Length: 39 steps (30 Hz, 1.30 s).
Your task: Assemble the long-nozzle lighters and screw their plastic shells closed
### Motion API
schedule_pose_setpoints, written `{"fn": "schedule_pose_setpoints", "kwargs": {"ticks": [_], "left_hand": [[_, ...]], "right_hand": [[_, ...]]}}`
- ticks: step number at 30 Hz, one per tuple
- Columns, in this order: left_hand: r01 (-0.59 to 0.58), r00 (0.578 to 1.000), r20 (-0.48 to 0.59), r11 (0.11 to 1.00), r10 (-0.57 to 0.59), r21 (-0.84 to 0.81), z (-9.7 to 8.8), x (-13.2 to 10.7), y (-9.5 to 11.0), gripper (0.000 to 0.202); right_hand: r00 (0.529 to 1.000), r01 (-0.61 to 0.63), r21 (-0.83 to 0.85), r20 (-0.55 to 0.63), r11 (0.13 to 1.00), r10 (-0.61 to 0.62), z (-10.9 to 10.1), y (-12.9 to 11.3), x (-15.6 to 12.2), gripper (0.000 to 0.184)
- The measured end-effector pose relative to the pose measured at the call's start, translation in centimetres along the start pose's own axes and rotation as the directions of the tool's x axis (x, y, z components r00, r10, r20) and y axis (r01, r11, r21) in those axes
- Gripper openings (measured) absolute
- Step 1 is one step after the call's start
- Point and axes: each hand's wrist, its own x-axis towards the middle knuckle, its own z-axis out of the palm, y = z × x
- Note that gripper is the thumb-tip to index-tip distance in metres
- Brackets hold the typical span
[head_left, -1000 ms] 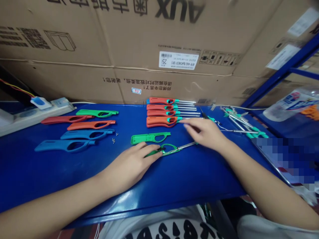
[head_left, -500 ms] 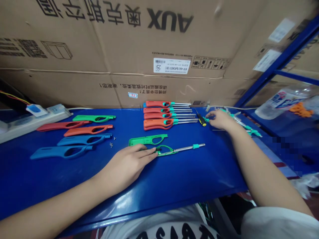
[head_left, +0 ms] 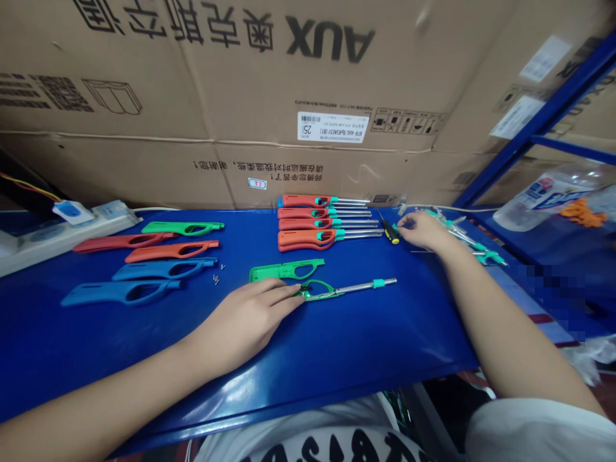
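Observation:
My left hand [head_left: 245,317] lies flat, fingers stretched out, on the handle end of a half-open green lighter [head_left: 337,290] whose metal tube points right. A loose green handle shell [head_left: 285,270] lies just behind it. My right hand [head_left: 424,231] is at the back right, fingers curled around the end of a small black and yellow screwdriver [head_left: 389,231] lying on the blue table [head_left: 337,346].
Several finished orange lighters [head_left: 308,221] lie in a row at the back. Empty shells in green, red, orange and blue [head_left: 144,269] lie at the left, with tiny screws [head_left: 217,277] beside them. Loose metal tubes [head_left: 474,247] lie right. Cardboard boxes [head_left: 269,96] stand behind.
My right hand left the lighter's tube and moved back and right to the screwdriver. My left hand stayed on the green lighter. The camera tilted slightly.

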Motion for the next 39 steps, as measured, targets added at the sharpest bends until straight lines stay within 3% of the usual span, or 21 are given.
{"fn": "schedule_pose_setpoints", "kwargs": {"ticks": [7,13,15,18,21,24,27,34,37,39], "left_hand": [[0.016,1.000,-0.009,0.999,-0.016,-0.030,-0.1,0.1,0.3,0.031],[0.045,0.999,-0.009,0.998,-0.046,-0.043,-0.1,0.1,0.4,0.026],[0.055,0.998,-0.002,0.997,-0.055,-0.057,-0.1,0.2,0.4,0.025],[0.067,0.998,-0.004,0.996,-0.067,-0.065,-0.1,0.3,0.3,0.023],[0.074,0.997,-0.016,0.996,-0.075,-0.059,0.0,0.4,0.3,0.023],[0.091,0.996,-0.014,0.994,-0.092,-0.068,0.0,0.5,0.4,0.024],[0.104,0.994,-0.010,0.990,-0.106,-0.092,-0.1,0.6,0.5,0.023],[0.107,0.994,-0.021,0.985,-0.111,-0.133,-0.1,0.7,0.5,0.022],[0.106,0.994,-0.024,0.985,-0.110,-0.138,0.0,0.6,0.4,0.021],[0.107,0.994,-0.021,0.984,-0.111,-0.140,0.0,0.6,0.4,0.021]], "right_hand": [[0.994,0.027,0.065,-0.103,0.997,-0.020,0.4,-0.3,-0.4,0.003],[0.979,0.037,0.203,-0.204,0.978,0.005,-1.5,-2.0,-1.4,0.014],[0.987,0.079,0.309,-0.155,0.948,-0.031,-2.0,-3.2,-2.3,0.022],[0.983,0.158,0.565,-0.015,0.810,-0.181,-2.0,-5.6,-4.2,0.028],[0.912,0.220,0.666,0.118,0.713,-0.392,-0.9,-8.0,-6.2,0.026],[0.815,0.427,0.579,0.086,0.695,-0.572,0.4,-9.6,-7.6,0.017],[0.743,0.598,0.423,0.025,0.681,-0.668,1.1,-10.1,-8.2,0.011],[0.738,0.638,0.335,-0.010,0.694,-0.674,0.9,-10.2,-8.3,0.012],[0.727,0.643,0.397,-0.049,0.655,-0.684,1.1,-10.5,-8.4,0.010],[0.758,0.594,0.486,-0.074,0.641,-0.648,1.0,-10.7,-8.5,0.012]]}}
